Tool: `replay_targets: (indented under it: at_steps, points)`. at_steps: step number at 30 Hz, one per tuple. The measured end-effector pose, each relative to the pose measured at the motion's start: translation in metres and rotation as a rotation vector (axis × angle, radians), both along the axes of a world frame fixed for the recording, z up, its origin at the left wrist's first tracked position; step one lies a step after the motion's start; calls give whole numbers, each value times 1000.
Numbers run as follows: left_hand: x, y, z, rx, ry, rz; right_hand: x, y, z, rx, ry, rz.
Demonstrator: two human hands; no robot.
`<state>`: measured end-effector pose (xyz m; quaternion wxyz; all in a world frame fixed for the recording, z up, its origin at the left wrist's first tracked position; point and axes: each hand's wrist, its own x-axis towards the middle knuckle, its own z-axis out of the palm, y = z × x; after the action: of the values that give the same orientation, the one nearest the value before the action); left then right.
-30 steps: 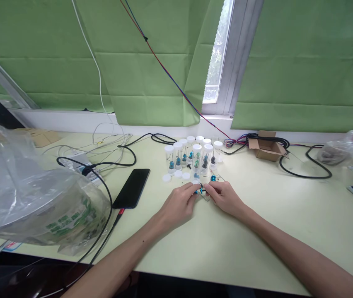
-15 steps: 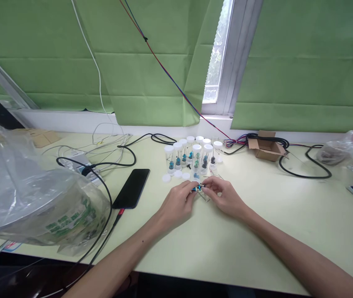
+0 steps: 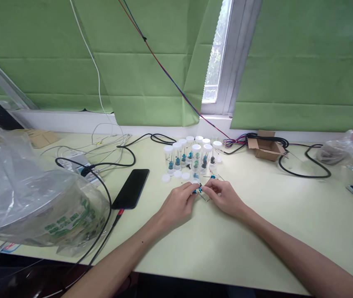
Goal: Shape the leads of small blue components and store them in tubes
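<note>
My left hand (image 3: pixel 179 201) pinches one side of a small blue-and-black metal part (image 3: pixel 200 190) low over the table. From the other side, the fingertips of my right hand (image 3: pixel 224 197) close on the same part. Its exact kind is too small to make out, and my fingers cover much of it. Just under the hands lies a thin bent metal rod (image 3: pixel 206 199). Behind my right fingers is another little blue piece (image 3: pixel 213 176). Several clear tubes (image 3: pixel 196 163) with white caps, holding blue or dark parts, stand beyond my hands.
Loose white caps (image 3: pixel 166 178) lie before the tubes. To the left are a black phone (image 3: pixel 131 189) on a cable and a bulky plastic bag (image 3: pixel 39 207). An opened cardboard box (image 3: pixel 266 151) sits back right among black cables (image 3: pixel 307 177).
My right fingers have shifted down slightly and curled closer, uncovering the little blue piece behind them. The held part has turned and sunk a little. My left hand is almost unmoved.
</note>
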<state>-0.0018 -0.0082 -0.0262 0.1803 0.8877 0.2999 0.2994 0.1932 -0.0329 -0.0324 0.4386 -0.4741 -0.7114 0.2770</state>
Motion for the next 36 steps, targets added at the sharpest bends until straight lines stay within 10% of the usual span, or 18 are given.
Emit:
replay_targets:
  at_steps: [36]
  points:
    - [0, 3, 0, 47, -57, 51, 0, -3, 0, 50, 26, -31]
